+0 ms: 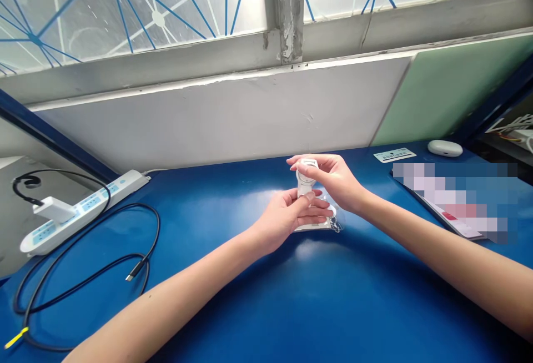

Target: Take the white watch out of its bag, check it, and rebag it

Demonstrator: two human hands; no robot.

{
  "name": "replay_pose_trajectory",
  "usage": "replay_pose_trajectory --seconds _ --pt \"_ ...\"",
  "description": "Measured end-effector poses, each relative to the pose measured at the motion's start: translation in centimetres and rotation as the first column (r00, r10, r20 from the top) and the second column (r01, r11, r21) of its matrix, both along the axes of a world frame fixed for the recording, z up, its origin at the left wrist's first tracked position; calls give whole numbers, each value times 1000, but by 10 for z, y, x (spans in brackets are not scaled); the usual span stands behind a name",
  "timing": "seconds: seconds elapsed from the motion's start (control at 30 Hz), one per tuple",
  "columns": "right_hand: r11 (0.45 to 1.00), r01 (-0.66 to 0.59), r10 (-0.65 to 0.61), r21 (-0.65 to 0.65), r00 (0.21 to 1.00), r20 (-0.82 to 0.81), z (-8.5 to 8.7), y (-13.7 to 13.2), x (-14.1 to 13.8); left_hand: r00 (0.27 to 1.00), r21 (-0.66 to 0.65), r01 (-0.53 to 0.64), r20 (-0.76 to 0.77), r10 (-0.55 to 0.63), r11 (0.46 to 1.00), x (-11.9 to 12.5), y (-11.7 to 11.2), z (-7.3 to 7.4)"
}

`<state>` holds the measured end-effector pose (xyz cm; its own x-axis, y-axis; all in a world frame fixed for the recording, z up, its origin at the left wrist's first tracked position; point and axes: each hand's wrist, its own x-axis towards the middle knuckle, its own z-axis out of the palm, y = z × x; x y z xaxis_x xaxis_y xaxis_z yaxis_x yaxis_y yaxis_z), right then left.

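A small white device with a rounded head (307,171) stands upright between my hands, in the middle of the blue table (250,318). My left hand (287,216) grips its lower part, thumb in front and fingers reaching to the right. Higher up, my right hand (333,177) closes on the head, with the thumb across its near side. Under and beside my left fingers lie a flat pale piece (312,226), clear plastic and a small dark chain (335,225). My fingers cover much of the device, so its exact kind is unclear.
At left, a white power strip (94,205) holds a white charger (56,209) with a looped black cable (156,230). A white card (395,155), a white oval case (445,148) and a blurred flat stack (449,202) lie at right. A wall panel (233,113) rises behind.
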<state>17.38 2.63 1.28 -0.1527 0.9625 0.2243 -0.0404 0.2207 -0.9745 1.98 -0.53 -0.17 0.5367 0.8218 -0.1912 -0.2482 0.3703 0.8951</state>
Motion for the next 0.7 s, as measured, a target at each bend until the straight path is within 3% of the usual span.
replay_pose_trajectory --seconds 0.07,0.17,0.37,0.57,0.7 --pt "999 -33 32 -33 999 -13 -1 1 0 998 -1 59 2 -59 998 1 -4 0" --pt "974 -171 148 -147 976 -158 -3 3 -1 993 -19 108 -36 -109 994 5 -11 1" --pt "789 -459 214 -408 828 -518 11 4 3 995 -75 76 -58 -81 994 8 -15 -3" --pt "718 -567 279 -404 766 -578 18 3 10 991 -55 109 -69 -113 993 7 -15 -4" --pt "724 -569 322 -390 779 -539 12 4 10 990 -67 121 -70 -126 990 7 -16 -5"
